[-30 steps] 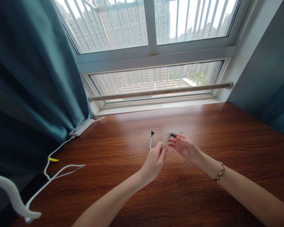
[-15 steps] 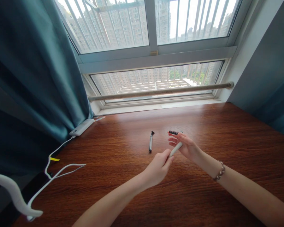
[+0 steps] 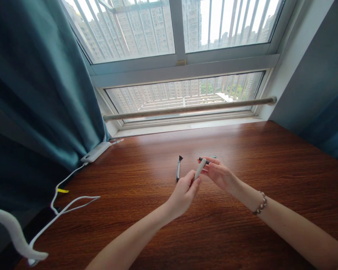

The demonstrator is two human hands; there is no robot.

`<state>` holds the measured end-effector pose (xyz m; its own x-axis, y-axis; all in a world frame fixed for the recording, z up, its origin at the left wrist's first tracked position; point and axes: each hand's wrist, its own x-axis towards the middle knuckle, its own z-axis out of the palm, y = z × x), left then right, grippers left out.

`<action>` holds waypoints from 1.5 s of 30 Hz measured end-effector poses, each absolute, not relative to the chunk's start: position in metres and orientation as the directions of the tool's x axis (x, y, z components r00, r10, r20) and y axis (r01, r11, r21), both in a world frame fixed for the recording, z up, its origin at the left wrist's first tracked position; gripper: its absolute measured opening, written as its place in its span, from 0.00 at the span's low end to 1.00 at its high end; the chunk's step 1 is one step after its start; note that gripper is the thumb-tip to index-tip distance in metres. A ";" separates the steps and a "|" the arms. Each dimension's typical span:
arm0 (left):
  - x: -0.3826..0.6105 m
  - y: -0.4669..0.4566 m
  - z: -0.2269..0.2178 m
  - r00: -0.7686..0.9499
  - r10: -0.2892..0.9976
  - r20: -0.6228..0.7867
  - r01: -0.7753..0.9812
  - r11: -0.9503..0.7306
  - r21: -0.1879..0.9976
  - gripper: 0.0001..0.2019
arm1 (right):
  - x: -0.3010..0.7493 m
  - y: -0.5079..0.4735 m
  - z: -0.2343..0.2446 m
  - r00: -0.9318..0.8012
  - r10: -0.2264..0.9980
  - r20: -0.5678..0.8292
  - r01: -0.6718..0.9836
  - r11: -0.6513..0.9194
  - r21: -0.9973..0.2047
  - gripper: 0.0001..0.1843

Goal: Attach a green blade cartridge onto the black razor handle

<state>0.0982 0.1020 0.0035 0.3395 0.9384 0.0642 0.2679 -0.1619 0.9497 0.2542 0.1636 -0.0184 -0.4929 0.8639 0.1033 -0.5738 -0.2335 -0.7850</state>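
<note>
My left hand (image 3: 185, 189) is closed round the lower part of a slim off-white tube (image 3: 200, 168), which tilts up and away from me. Between the fingertips of my right hand (image 3: 218, 173) is a small dark cylinder (image 3: 202, 160) that looks like a battery. The tube's upper end is right in front of this cylinder; whether the two touch I cannot tell. To the left of the hands, a slim grey-and-black piece (image 3: 178, 168) with a flared dark tip lies on the table. A small greenish thing (image 3: 213, 157) shows just behind my right hand, mostly hidden.
The brown wooden table (image 3: 146, 225) reaches to the window sill. A white power strip (image 3: 96, 152) lies by the blue curtain (image 3: 45, 82), with white cables (image 3: 81, 198) and a yellow tag (image 3: 63, 191). A thick white curved arm (image 3: 11, 228) stands at lower left.
My left hand has moved slightly left and turned the tube more upright, its upper end now in front of the dark cylinder. The right fingers have curled closer around the cylinder.
</note>
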 end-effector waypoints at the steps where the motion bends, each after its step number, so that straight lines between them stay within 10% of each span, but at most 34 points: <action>1: 0.098 0.102 0.005 0.354 0.933 0.060 0.257 -0.159 0.953 0.12 | 0.254 0.163 -0.018 -0.491 0.865 0.104 -0.572 -0.230 -0.788 0.12; 45: 0.096 0.103 0.006 0.253 0.960 0.118 0.400 -0.215 0.891 0.11 | 0.254 0.164 -0.025 -0.536 0.824 0.183 -0.638 -0.254 -0.727 0.13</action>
<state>0.0961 0.1030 0.0056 0.2530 0.9603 0.1175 0.4003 -0.2145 0.8909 0.2545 0.1643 -0.0251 -0.5362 0.8240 0.1828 -0.6381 -0.2540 -0.7269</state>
